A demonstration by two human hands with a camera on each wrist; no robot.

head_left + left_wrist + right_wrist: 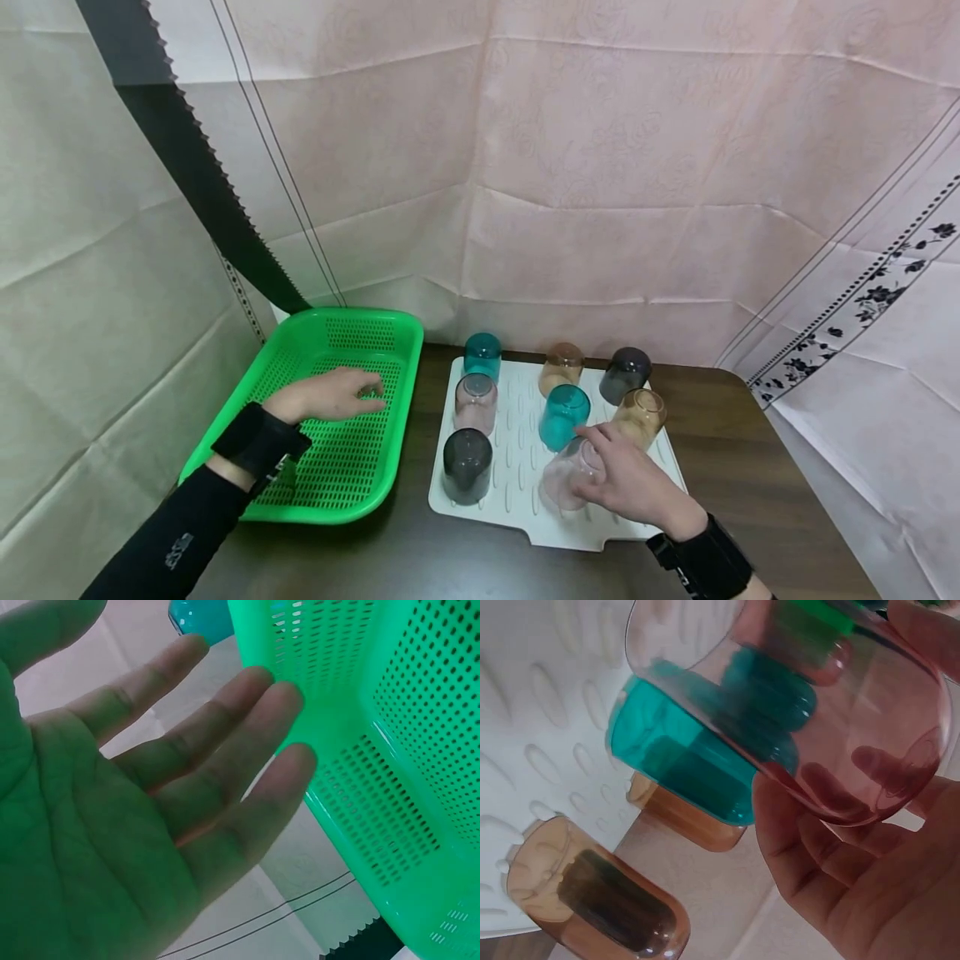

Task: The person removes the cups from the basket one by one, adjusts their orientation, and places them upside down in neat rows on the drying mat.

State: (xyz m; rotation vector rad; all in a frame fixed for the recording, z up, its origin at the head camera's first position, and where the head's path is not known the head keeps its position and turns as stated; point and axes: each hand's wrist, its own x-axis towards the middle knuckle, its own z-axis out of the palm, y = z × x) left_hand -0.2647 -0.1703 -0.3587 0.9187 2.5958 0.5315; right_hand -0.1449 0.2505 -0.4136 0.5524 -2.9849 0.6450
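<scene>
My right hand (626,479) grips a clear pinkish glass (562,483) near its closed end, at the front right of a white draining tray (517,508). Fingers and thumb curve round the glass (870,742) in the right wrist view; whether its rim touches the tray I cannot tell. Beside it stand a teal glass (564,417) and an amber glass (641,414), both upside down. My left hand (330,395) hovers over a green perforated basket (405,400), holding nothing, its fingers loosely extended in the left wrist view.
Along the tray's left side stand a teal glass (482,354), a pale pink glass (476,404) and a dark grey glass (467,467). An amber-brown glass (561,367) and another dark glass (626,372) are at the back. Patterned cloth (600,167) hangs behind the dark wooden table (735,450).
</scene>
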